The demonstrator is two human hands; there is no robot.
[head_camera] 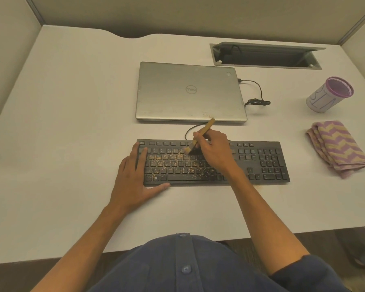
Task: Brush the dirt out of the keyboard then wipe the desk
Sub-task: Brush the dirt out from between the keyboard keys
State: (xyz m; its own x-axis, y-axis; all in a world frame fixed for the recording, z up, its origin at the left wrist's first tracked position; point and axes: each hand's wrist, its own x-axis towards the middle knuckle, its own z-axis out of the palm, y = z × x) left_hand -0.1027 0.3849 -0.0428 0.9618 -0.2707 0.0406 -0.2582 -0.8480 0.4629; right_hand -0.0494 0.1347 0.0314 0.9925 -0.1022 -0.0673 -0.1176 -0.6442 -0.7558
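The right hand (214, 150) reaches over the middle of the keyboard (261, 163), fingers curled round a wooden brush (200, 137) whose handle tilts up and away toward the closed laptop (188, 91) while its bristles touch the upper key rows. The left hand (133, 180) lies flat, fingers straight, across the keyboard's left end, thumb along its front edge. Dirt (177, 165) speckles the left keys; a folded cloth (337, 148) lies on the desk (61, 123), right of the keyboard.

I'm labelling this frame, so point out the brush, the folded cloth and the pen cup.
brush (203, 133), head view, wooden handle.
folded cloth (337, 149), head view, top fold.
pen cup (322, 100), head view, outer wall.
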